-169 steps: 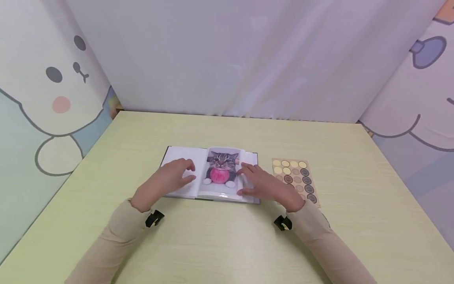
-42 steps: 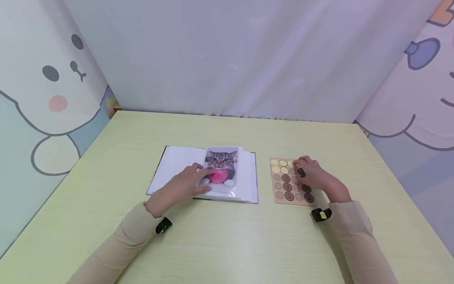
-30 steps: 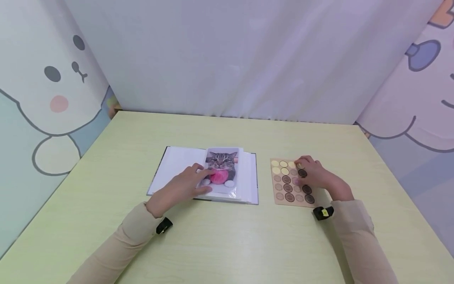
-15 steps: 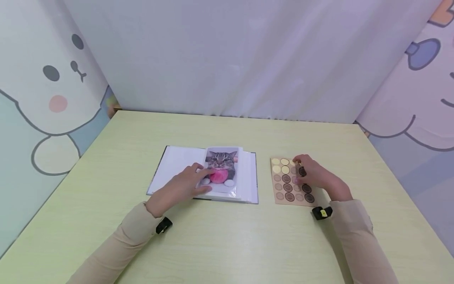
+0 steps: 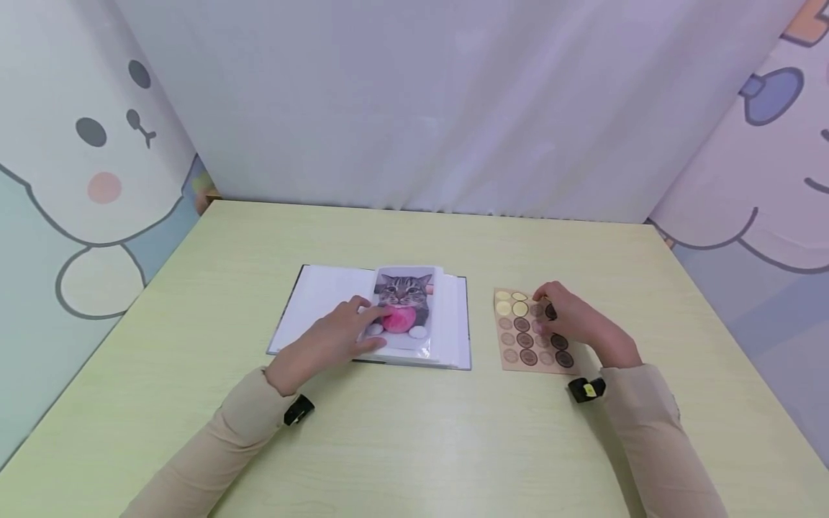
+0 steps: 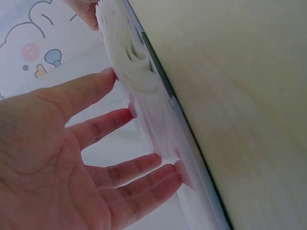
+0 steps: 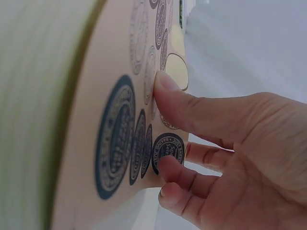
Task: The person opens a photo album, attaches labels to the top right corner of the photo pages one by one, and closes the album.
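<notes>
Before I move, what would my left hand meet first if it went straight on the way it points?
Your left hand would first meet the cat photo, which its fingertips seem to touch; beyond lie white pages, though depth is unclear.

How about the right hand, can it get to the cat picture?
Probably yes. The right hand is at the sheet, but only bare table lies between that and the book. The left hand covers just part of the cat picture; its right side is free.
</notes>
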The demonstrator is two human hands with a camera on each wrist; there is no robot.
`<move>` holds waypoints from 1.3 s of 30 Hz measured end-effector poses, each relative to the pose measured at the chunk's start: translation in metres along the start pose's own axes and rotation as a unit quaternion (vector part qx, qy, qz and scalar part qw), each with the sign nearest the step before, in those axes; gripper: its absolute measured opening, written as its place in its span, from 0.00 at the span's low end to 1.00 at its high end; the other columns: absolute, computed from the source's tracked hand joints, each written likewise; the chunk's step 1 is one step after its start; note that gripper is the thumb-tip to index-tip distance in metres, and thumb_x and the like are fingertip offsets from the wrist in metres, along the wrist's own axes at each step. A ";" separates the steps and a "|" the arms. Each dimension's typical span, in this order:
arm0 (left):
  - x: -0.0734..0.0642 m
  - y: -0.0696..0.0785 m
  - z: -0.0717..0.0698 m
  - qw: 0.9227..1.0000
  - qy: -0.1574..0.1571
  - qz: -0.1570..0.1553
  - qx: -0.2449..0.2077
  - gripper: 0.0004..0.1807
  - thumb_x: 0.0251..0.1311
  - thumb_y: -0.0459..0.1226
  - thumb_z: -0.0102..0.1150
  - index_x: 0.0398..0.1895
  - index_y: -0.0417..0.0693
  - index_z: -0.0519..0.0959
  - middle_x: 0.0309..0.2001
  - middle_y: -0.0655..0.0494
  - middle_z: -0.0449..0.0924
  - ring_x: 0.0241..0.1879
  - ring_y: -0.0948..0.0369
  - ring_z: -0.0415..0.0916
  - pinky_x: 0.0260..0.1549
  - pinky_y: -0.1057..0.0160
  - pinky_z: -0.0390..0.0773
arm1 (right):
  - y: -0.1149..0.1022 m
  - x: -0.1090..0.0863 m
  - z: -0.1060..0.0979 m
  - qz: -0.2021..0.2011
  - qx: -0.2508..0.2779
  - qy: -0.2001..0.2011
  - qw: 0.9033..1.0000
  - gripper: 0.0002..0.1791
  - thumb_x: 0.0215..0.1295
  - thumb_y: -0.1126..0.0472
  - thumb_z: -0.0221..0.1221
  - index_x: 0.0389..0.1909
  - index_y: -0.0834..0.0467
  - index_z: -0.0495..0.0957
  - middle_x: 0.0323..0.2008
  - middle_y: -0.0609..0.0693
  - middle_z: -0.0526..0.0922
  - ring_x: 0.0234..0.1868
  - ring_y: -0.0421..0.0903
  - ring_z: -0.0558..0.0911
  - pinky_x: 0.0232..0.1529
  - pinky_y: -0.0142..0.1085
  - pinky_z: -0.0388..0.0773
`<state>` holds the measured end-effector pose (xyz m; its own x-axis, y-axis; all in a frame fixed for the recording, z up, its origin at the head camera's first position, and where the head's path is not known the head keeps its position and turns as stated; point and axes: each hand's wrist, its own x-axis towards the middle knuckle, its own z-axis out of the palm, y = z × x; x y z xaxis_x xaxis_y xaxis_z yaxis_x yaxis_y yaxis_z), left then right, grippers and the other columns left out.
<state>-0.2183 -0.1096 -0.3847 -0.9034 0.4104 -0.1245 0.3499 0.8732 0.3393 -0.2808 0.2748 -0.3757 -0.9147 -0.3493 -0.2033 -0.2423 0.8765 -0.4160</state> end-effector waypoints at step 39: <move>0.000 0.000 0.000 1.000 -0.001 0.003 0.010 0.32 0.61 0.51 0.55 0.68 0.57 0.63 0.59 0.42 0.65 0.56 0.47 0.68 0.48 0.47 0.75 | -0.006 -0.004 0.001 -0.020 -0.010 0.015 1.000 0.19 0.60 0.66 0.59 0.46 0.70 0.64 0.45 0.64 0.66 0.40 0.54 0.70 0.40 0.44 0.70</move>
<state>-0.2184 -0.1096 -0.3846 -0.9010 0.4154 -0.1251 0.3592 0.8759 0.3220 -0.2752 0.2711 -0.3734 -0.9135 -0.3741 -0.1602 -0.2844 0.8684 -0.4061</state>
